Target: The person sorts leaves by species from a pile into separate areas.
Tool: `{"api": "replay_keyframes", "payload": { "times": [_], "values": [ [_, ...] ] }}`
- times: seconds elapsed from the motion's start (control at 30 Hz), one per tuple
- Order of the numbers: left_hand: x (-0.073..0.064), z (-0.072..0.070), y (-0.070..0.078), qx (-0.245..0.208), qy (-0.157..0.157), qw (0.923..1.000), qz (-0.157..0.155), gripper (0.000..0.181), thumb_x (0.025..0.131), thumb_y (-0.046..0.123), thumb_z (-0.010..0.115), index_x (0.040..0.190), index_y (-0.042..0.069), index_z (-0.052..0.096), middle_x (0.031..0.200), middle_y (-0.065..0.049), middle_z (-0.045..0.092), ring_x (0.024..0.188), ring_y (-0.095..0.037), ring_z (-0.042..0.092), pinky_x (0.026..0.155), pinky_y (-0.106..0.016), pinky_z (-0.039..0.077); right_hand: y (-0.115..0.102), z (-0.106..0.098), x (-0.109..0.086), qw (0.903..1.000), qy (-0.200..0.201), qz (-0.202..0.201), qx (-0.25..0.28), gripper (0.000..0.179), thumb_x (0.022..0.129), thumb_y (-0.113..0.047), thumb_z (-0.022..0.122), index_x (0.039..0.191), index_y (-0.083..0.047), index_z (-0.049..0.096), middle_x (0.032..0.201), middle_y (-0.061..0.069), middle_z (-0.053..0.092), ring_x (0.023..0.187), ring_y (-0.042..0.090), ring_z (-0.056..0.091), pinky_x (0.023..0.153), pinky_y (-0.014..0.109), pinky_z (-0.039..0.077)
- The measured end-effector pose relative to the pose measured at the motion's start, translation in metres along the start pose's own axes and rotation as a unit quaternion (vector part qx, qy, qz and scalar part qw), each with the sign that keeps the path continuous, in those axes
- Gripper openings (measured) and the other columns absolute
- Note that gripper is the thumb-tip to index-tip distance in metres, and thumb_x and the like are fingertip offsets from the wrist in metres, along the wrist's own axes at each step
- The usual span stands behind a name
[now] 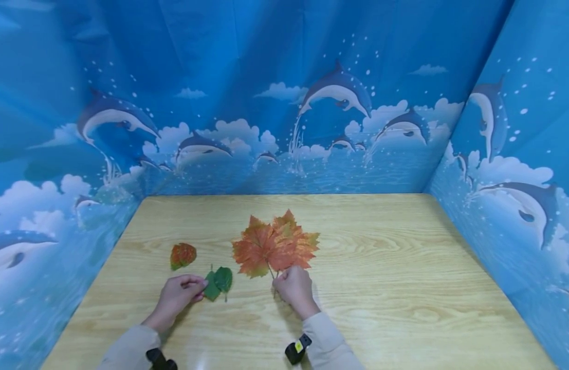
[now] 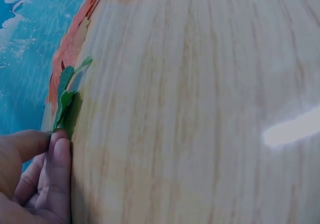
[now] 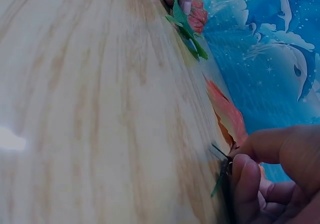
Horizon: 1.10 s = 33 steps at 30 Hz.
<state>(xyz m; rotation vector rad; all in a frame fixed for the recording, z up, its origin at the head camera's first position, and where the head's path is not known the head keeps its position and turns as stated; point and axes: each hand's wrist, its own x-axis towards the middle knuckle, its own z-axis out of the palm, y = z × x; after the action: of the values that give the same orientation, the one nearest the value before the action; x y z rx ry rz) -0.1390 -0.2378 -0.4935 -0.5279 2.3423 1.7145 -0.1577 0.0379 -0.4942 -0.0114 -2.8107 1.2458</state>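
Observation:
My left hand [image 1: 177, 297] pinches the edge of a green leaf [image 1: 212, 287] between thumb and fingers, low over the table. Partly overlapping it on the right is a second, darker green leaf [image 1: 223, 279]. In the left wrist view the green leaves [image 2: 65, 97] stand tilted from the fingertips. My right hand [image 1: 294, 289] pinches the thin stems of orange maple leaves [image 1: 265, 246], which fan out beyond the fingers. The right wrist view shows stem ends [image 3: 220, 176] poking out past the thumb and finger. How many maple leaves overlap cannot be told.
A small red and green leaf [image 1: 183, 255] lies on the wood-grain table [image 1: 404, 288] beyond my left hand. Blue dolphin-print curtain [image 1: 247, 103] hangs along the table's back and sides. Both wrists carry black straps with small devices [image 1: 297, 349].

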Motion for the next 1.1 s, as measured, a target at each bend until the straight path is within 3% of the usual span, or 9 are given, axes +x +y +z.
{"api": "replay_keyframes", "payload": {
  "times": [0.3, 0.5, 0.73, 0.83, 0.97, 1.07, 1.1],
  "values": [
    [-0.002, 0.003, -0.002, -0.01, 0.006, 0.9999, 0.006, 0.026, 0.088, 0.006, 0.067, 0.107, -0.011, 0.063, 0.079, -0.006, 0.066, 0.068, -0.013, 0.063, 0.064, -0.023, 0.056, 0.003, -0.006, -0.001, 0.9986, -0.01, 0.038, 0.035, 0.02, 0.071, -0.013, 0.068, 0.052, -0.013, 0.062, 0.041, -0.008, 0.052, 0.04, 0.008, 0.048, 0.044, 0.026, 0.041],
    [-0.001, 0.002, -0.005, -0.011, 0.011, 0.9999, 0.007, 0.026, 0.088, 0.006, 0.068, 0.107, -0.012, 0.063, 0.078, -0.005, 0.066, 0.067, -0.013, 0.063, 0.063, -0.023, 0.056, 0.007, -0.013, 0.002, 0.9991, 0.005, 0.035, 0.025, 0.017, 0.067, -0.009, 0.062, 0.051, -0.013, 0.064, 0.046, -0.007, 0.054, 0.047, 0.01, 0.049, 0.045, 0.027, 0.041],
    [-0.002, -0.001, -0.002, 0.019, 0.006, 0.9998, 0.011, 0.026, 0.089, 0.007, 0.067, 0.107, -0.011, 0.063, 0.081, -0.007, 0.066, 0.069, -0.013, 0.063, 0.064, -0.025, 0.056, 0.019, -0.02, 0.005, 0.9989, 0.003, 0.034, 0.033, 0.013, 0.068, -0.007, 0.062, 0.056, -0.011, 0.066, 0.052, -0.004, 0.058, 0.05, 0.011, 0.05, 0.047, 0.027, 0.041],
    [-0.004, -0.004, 0.005, 0.075, 0.003, 0.9964, 0.039, 0.025, 0.088, 0.01, 0.068, 0.106, -0.008, 0.065, 0.084, -0.008, 0.067, 0.071, -0.014, 0.063, 0.063, -0.025, 0.056, 0.022, -0.021, 0.006, 0.9984, -0.012, 0.032, 0.046, 0.012, 0.069, -0.007, 0.063, 0.059, -0.01, 0.067, 0.049, -0.004, 0.057, 0.048, 0.012, 0.05, 0.047, 0.027, 0.041],
    [-0.007, -0.008, 0.023, 0.17, 0.035, 0.978, 0.116, 0.026, 0.088, 0.015, 0.069, 0.107, -0.004, 0.067, 0.09, -0.008, 0.069, 0.078, -0.015, 0.064, 0.065, -0.023, 0.053, 0.024, -0.024, 0.007, 0.9977, -0.027, 0.03, 0.055, 0.011, 0.071, -0.007, 0.063, 0.062, -0.009, 0.068, 0.047, -0.005, 0.056, 0.045, 0.011, 0.051, 0.048, 0.027, 0.042],
    [-0.012, 0.003, 0.04, 0.179, 0.061, 0.9672, 0.17, 0.026, 0.087, 0.014, 0.07, 0.106, -0.004, 0.068, 0.091, -0.01, 0.07, 0.08, -0.018, 0.064, 0.066, -0.021, 0.051, 0.024, -0.027, 0.008, 0.9974, -0.033, 0.033, 0.054, 0.011, 0.073, -0.008, 0.063, 0.064, -0.009, 0.069, 0.046, -0.004, 0.057, 0.045, 0.01, 0.052, 0.049, 0.027, 0.042],
    [-0.013, 0.009, 0.044, 0.17, 0.059, 0.9673, 0.179, 0.025, 0.087, 0.013, 0.07, 0.106, -0.003, 0.068, 0.09, -0.01, 0.07, 0.08, -0.017, 0.064, 0.066, -0.021, 0.051, 0.025, -0.028, 0.009, 0.9973, -0.035, 0.033, 0.056, 0.011, 0.073, -0.008, 0.063, 0.064, -0.009, 0.069, 0.046, -0.004, 0.057, 0.044, 0.01, 0.052, 0.049, 0.027, 0.042]
  ]
}}
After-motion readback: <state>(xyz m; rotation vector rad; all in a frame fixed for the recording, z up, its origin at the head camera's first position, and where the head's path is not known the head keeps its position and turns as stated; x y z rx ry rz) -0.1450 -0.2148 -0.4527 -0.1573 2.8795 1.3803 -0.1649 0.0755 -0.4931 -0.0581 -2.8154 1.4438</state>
